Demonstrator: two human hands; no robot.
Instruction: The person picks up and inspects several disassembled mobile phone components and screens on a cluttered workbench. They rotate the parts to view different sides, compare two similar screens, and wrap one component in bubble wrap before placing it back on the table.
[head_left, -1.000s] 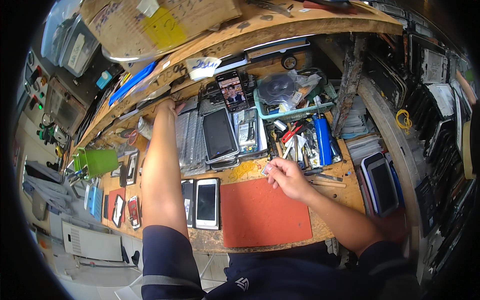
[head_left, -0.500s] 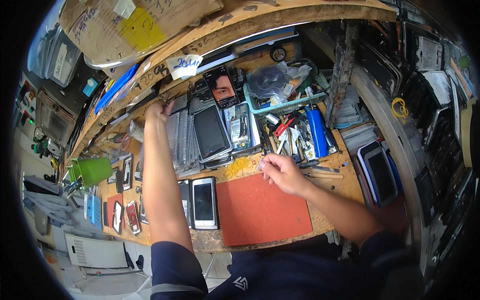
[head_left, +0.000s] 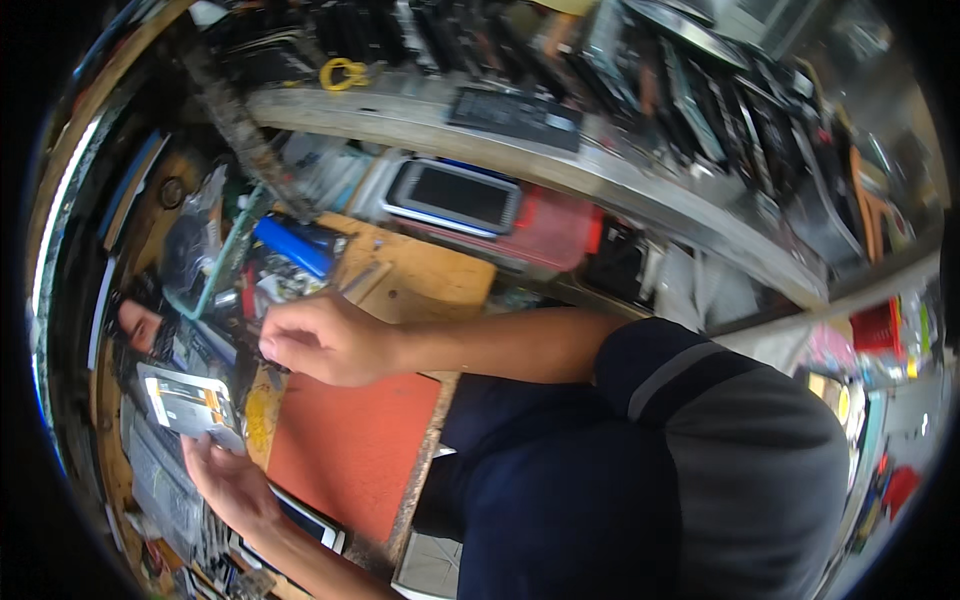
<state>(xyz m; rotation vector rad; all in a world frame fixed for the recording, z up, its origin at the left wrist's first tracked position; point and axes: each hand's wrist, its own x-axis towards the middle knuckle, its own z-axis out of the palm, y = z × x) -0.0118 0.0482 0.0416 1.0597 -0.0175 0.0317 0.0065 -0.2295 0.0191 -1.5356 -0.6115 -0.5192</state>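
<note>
While the left hand (head_left: 235, 487) grasps a thin silver panel (head_left: 185, 402) with orange strips by its lower edge, the right hand (head_left: 330, 340) hangs near the mat's far corner, fingers curled; cannot tell whether they pinch anything. Panel raised over the cluttered left part of the bench, near a tangle of yellow bands (head_left: 262, 418). Around it: plastic sleeves (head_left: 165, 478) below, blue cylinder (head_left: 293, 247) and teal basket (head_left: 222, 268) above. Left forearm crosses a white-framed phone (head_left: 308, 517), covering part of it.

Panel's underside hidden; left fingertips mostly behind it. Small tools blurred beyond recognition; picture's rim dark, cutting off the shelves.

Surface (head_left: 430, 280) of worn wood, orange-red mat (head_left: 350, 450) on it. Beyond, a grey-framed tablet (head_left: 455, 193) lies below a wooden beam (head_left: 540, 170); dark flat pieces stand packed above, yellow coil (head_left: 343, 74) beside them.
</note>
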